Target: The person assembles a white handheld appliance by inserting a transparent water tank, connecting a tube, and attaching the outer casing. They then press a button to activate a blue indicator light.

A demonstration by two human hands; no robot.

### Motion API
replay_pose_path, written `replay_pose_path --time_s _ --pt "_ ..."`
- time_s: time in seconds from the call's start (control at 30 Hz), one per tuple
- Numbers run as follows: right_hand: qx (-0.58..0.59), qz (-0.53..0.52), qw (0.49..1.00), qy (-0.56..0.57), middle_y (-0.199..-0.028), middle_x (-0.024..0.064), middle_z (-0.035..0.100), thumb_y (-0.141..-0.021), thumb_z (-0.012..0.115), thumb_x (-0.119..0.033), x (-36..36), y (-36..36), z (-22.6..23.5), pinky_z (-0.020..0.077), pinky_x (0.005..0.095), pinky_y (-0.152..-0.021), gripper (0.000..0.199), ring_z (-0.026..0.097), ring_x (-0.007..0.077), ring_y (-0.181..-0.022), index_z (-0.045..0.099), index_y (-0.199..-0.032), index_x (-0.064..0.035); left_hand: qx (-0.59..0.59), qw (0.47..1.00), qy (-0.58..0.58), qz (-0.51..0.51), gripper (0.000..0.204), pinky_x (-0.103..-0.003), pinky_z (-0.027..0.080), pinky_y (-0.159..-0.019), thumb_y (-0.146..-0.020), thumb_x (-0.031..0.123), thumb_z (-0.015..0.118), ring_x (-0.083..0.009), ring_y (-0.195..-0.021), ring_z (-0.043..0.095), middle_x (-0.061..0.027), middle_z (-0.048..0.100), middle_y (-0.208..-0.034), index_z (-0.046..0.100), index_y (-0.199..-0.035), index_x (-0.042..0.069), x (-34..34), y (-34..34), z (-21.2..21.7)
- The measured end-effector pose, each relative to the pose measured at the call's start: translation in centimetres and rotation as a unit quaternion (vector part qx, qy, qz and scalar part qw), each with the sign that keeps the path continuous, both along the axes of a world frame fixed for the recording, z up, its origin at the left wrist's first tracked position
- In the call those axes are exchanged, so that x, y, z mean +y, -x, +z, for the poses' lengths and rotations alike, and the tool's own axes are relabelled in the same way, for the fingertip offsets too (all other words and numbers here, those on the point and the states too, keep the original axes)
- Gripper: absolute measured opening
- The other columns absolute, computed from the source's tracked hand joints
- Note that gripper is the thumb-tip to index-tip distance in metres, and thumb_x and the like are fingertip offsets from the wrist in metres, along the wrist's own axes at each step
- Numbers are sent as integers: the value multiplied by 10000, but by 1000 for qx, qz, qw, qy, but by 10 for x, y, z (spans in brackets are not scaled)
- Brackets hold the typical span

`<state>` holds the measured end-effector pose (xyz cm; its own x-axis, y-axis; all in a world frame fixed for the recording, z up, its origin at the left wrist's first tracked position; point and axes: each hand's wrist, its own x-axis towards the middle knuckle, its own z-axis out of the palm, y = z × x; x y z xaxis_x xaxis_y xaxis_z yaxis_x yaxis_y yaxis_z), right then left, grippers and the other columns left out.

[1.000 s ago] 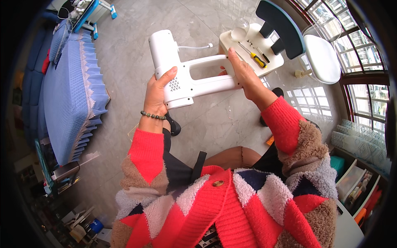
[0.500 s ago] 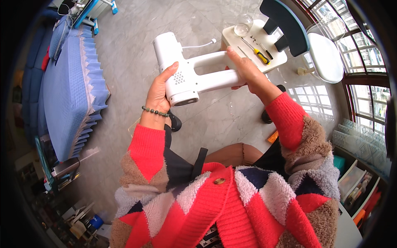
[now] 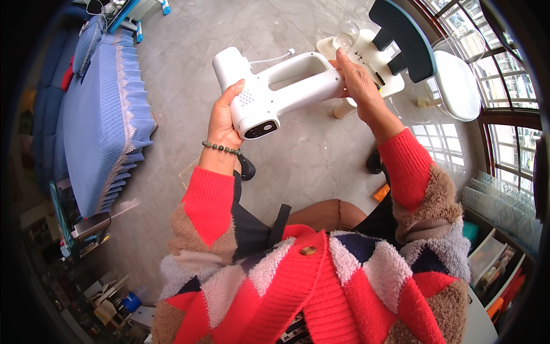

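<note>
I hold a white handheld appliance (image 3: 260, 106) in the air before me; its exact kind I cannot tell. It has a thick cylindrical body with small vent holes, a dark oval panel on the near end and a long loop handle. A thin white tube or cord (image 3: 274, 59) with a small tip sticks out beside the body. My left hand (image 3: 225, 117), with a beaded bracelet at the wrist, is closed round the body, thumb on top. My right hand (image 3: 358, 80) grips the far right end of the handle; some of its fingers are hidden behind it.
A low cream stool (image 3: 392, 80) at the back right bears a clear glass vessel (image 3: 344, 41), small dark screws and a screwdriver (image 3: 375, 74), partly covered by my hand. Beside it are a dark-backed chair (image 3: 404, 37) and a white seat (image 3: 454, 86). A blue-covered couch (image 3: 103, 132) lies left.
The appliance has been tilted, so its dark end panel and the handle's opening show more. My right hand has moved up and right to the handle's end; my left keeps its grip.
</note>
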<state>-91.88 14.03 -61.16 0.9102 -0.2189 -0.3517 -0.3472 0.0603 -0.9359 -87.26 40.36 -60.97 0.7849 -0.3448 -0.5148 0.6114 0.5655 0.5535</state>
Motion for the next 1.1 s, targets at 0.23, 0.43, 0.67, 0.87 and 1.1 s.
replay_pose_path --time_s 0.23,0.43,0.67,0.87,1.1 --pt "-368 3 823 433 -1133 130 634 -808 765 -359 23 19 14 436 396 -947 478 587 304 -1110 623 -1130 -36 -20 999 -8 46 551 -489 567 -899 -862 147 698 -338 -1037 657 -208 631 -1166 462 -1319 -48 -2 -4 -4" --pt "-362 157 778 489 -1161 144 622 -706 815 -471 56 38 19 394 442 -1006 684 564 334 -1145 585 -1148 -3 -61 996 -66 9 475 -435 583 -844 -869 161 699 -274 -962 673 -162 648 -1100 515 -1260 -36 -19 8 -4" --pt "-345 194 776 490 -1079 140 589 -649 848 -388 53 40 22 391 445 -976 714 562 338 -1061 537 -1172 -16 -126 985 -114 7 426 -356 573 -772 -835 132 730 -205 -888 666 -112 644 -1027 545 -1181 -34 -31 22 14" --pt "-347 212 751 521 -1153 144 593 -637 853 -308 54 47 20 391 453 -974 721 566 323 -1085 523 -1203 -7 -222 963 -153 17 497 -316 547 -803 -789 123 772 -169 -909 641 -104 629 -1039 514 -1183 -35 -36 36 27" --pt "-398 192 702 558 -1152 149 591 -601 842 -331 51 53 7 401 461 -985 730 573 307 -1091 522 -1162 11 -317 929 -189 7 588 -315 522 -845 -755 177 807 -179 -942 636 -125 634 -1070 494 -1202 -40 -33 45 29"
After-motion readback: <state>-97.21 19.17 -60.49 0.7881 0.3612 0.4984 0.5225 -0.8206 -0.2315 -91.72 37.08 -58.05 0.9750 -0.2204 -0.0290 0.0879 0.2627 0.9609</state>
